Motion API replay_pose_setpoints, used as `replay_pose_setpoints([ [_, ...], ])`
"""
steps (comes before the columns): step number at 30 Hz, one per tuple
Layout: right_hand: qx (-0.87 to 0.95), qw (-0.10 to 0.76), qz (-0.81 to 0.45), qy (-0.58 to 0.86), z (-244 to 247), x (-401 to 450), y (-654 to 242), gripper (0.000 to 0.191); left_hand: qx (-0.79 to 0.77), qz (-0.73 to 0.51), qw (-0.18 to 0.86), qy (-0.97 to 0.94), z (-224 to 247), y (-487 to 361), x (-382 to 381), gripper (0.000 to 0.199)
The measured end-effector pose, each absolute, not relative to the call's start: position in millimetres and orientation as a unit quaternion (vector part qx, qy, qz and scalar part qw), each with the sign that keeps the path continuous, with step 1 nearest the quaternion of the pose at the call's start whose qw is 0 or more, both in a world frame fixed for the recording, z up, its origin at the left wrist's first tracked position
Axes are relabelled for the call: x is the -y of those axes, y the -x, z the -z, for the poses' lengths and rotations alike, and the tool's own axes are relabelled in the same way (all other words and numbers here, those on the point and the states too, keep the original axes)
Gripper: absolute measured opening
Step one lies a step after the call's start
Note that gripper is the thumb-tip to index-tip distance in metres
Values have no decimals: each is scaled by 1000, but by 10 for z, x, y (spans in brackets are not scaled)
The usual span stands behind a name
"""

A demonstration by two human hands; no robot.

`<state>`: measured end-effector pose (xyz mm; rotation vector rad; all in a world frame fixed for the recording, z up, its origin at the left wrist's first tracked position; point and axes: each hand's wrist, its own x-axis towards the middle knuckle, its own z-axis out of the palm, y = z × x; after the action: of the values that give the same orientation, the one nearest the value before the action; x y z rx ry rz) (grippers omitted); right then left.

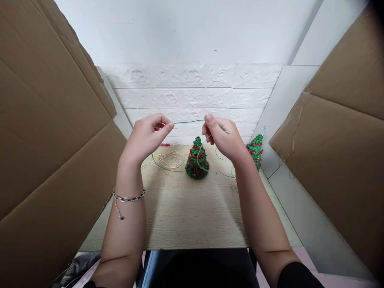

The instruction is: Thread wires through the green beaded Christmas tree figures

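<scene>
A thin green cord point(189, 121) runs nearly level between my two hands, above the table. My left hand point(151, 134) is closed, pinching one end of it between thumb and fingertips. Thumb against curled fingers, my right hand point(220, 134) grips the other part, and a short green end with a pale tip pokes out behind the thumb. A pale strand point(198, 158) hangs in a curve from the right hand, in front of a small green beaded Christmas tree point(195, 170) with red garlands. That tree stands upright on the table, below and between my hands.
Tangled yellowish cords point(172, 158) lie on the table point(192, 220) left of the tree. Another beaded tree point(257, 150) with a clear top stands behind my right forearm. Cardboard panels point(54, 120) flank both sides, and a white brick-patterned wall point(192, 96) closes the back.
</scene>
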<state>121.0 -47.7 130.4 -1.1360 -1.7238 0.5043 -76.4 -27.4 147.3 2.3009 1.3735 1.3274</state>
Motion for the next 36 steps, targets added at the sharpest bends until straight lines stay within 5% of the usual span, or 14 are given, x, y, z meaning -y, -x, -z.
replay_pose_setpoints([
  [6, 709, 493, -225, 452, -1299, 495, -1134, 49, -438, -410, 105, -794, -1494, 685, 362, 42],
  [24, 704, 546, -246, 381, -1312, 465, -1171, 48, -335, -310, 322, -830, -1443, 542, 335, 22],
  [36, 719, 487, -188, 460, -1404, 559, -1444, 30, -422, -401, 217, -784, -1487, 723, 276, 21],
])
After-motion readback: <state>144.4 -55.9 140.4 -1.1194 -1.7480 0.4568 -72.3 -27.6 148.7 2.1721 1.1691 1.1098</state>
